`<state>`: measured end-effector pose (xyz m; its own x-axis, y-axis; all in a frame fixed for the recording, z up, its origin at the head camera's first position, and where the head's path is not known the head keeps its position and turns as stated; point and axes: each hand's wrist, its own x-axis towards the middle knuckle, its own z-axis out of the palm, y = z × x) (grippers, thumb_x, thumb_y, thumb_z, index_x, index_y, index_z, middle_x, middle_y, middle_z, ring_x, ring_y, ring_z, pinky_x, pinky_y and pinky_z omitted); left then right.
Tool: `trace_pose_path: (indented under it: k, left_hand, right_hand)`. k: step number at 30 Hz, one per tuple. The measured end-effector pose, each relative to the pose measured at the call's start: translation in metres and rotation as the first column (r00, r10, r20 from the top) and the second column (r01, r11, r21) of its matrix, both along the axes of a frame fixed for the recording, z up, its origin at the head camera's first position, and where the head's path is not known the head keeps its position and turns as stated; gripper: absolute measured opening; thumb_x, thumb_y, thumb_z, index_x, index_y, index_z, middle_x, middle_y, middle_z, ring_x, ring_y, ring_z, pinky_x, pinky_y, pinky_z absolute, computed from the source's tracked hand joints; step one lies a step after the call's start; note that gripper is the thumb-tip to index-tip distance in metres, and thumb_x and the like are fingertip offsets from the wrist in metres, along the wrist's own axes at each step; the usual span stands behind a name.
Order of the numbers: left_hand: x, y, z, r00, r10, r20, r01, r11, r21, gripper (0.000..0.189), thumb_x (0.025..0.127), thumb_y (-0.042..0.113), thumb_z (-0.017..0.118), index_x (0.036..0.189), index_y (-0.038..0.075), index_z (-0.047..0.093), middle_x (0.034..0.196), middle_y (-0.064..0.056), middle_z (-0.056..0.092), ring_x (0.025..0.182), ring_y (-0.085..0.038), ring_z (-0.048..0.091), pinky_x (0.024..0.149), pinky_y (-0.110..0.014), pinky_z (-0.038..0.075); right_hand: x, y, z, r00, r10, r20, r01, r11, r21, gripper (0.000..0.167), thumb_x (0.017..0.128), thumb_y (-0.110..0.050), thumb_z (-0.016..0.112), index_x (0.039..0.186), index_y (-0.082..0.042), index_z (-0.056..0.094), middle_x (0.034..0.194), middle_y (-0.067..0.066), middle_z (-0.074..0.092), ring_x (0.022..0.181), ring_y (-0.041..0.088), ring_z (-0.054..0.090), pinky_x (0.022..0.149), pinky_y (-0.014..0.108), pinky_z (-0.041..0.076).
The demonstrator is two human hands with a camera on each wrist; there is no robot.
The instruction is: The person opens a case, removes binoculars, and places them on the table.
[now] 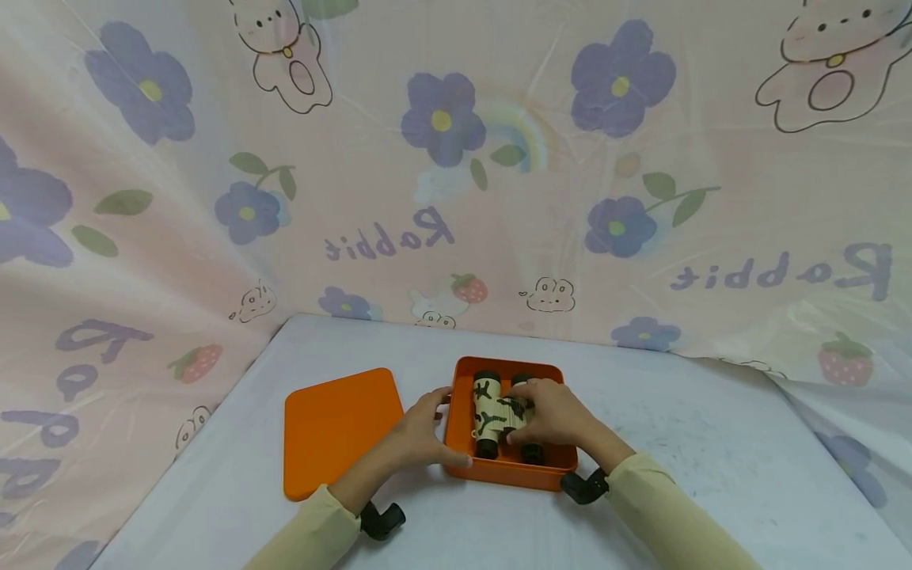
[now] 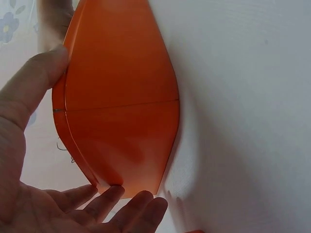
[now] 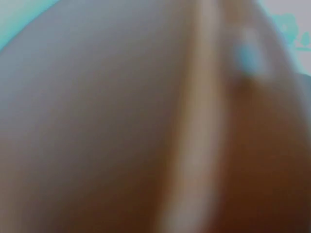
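Camouflage-patterned binoculars [image 1: 488,408] lie inside an orange box [image 1: 499,473], their two barrels pointing away from me. My right hand [image 1: 559,413] reaches over the right wall and grips the binoculars at the right barrel, partly covering it. Along the box's left side, my left hand [image 1: 420,434] holds the wall, thumb near the front corner and fingers farther back. In the left wrist view the thumb and fingertips of the left hand [image 2: 29,160] span the orange side wall [image 2: 121,141]. The right wrist view is a close blur of brown and grey.
A flat orange lid [image 1: 338,431] lies on the white table [image 1: 641,412] left of the box, partly behind the left forearm. A printed curtain [image 1: 499,237] with flowers and rabbits hangs behind the table and along the left side. Black wrist devices [image 1: 584,486] sit at both cuffs.
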<state>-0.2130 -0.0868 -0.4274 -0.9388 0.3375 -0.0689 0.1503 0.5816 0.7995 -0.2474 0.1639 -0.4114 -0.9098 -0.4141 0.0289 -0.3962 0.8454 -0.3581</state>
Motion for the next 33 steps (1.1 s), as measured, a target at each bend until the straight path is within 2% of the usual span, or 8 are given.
trace_pose_path:
  k: [17,26,33]
  left_hand:
    - [-0.001,0.0,0.002,1.0,-0.015,0.01,0.015,1.0,0.005,0.112,0.059,0.041,0.09,0.15,0.013,0.03,0.148,-0.01,0.042,0.127,-0.035,0.049,0.102,-0.055,0.045]
    - [0.0,0.0,0.003,1.0,-0.019,0.016,0.019,1.0,0.006,0.112,0.06,0.04,0.09,0.15,0.014,0.03,0.148,-0.01,0.041,0.128,-0.035,0.048,0.103,-0.055,0.044]
    - [0.001,0.001,0.003,1.0,-0.021,0.003,0.021,1.0,-0.007,0.11,0.061,0.039,0.09,0.149,0.012,0.03,0.147,-0.01,0.043,0.127,-0.035,0.049,0.103,-0.054,0.045]
  right_hand:
    - [0.007,0.002,0.023,1.0,0.026,0.015,-0.025,0.998,-0.053,0.069,0.068,-0.045,0.084,0.128,-0.017,0.063,0.128,0.004,0.063,0.116,0.026,0.058,0.096,0.048,0.05]
    - [0.004,0.007,0.033,0.999,0.048,-0.003,-0.049,0.997,-0.055,0.066,0.068,-0.044,0.084,0.125,-0.018,0.065,0.124,0.002,0.065,0.107,0.021,0.059,0.094,0.045,0.051]
    - [0.006,0.012,0.045,0.999,0.052,-0.015,-0.053,0.997,-0.063,0.069,0.068,-0.043,0.084,0.127,-0.015,0.063,0.127,0.007,0.064,0.11,0.025,0.059,0.095,0.048,0.05]
